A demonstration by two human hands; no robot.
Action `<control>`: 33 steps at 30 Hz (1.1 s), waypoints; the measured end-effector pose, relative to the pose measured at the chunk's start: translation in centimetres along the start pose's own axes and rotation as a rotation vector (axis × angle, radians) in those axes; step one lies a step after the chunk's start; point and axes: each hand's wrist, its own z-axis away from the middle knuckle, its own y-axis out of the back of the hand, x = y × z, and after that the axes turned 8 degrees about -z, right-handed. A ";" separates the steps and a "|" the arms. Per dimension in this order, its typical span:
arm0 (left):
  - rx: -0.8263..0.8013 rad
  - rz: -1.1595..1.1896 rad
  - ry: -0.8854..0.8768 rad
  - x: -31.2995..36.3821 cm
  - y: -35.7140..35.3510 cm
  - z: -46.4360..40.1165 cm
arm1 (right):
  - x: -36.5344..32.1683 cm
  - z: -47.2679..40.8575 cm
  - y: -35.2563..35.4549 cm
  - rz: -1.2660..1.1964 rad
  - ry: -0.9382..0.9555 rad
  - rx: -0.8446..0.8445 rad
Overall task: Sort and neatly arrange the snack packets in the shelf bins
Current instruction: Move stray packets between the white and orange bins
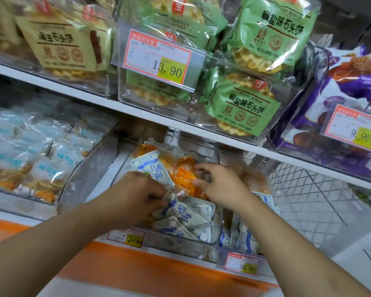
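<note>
Both hands are inside a clear plastic bin (180, 245) on the lower shelf. My left hand (141, 191) grips a white-and-blue snack packet (153, 168) that stands up above the pile. Several more white-and-blue packets (186, 217) lie at the front of the bin. My right hand (221, 183) pinches an orange packet (183, 174) between thumb and fingers; more orange packets (146, 150) lie toward the back. A neighbouring bin (240, 239) to the right holds further white-and-blue packets.
A bin of pale blue packets (30, 157) sits on the left. The upper shelf (137, 112) carries bins of beige (60, 41), green (242, 106) and purple (338, 86) biscuit packs with price tags. A wire mesh panel (308, 198) stands at the right.
</note>
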 end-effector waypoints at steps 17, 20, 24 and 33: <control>-0.023 0.050 0.045 0.7 0.5 0.6 | -0.9 -1.7 -0.1 -0.097 -0.053 0.132; 0.025 0.098 0.068 1.1 0.4 0.5 | 0.8 0.4 0.9 -0.354 -0.102 0.347; 0.051 0.129 0.105 2.5 0.1 0.1 | 4.1 3.6 2.1 -0.762 -0.099 0.561; 0.045 0.158 0.089 5.7 -1.0 -0.6 | 11.3 7.6 3.5 -0.858 -0.321 0.792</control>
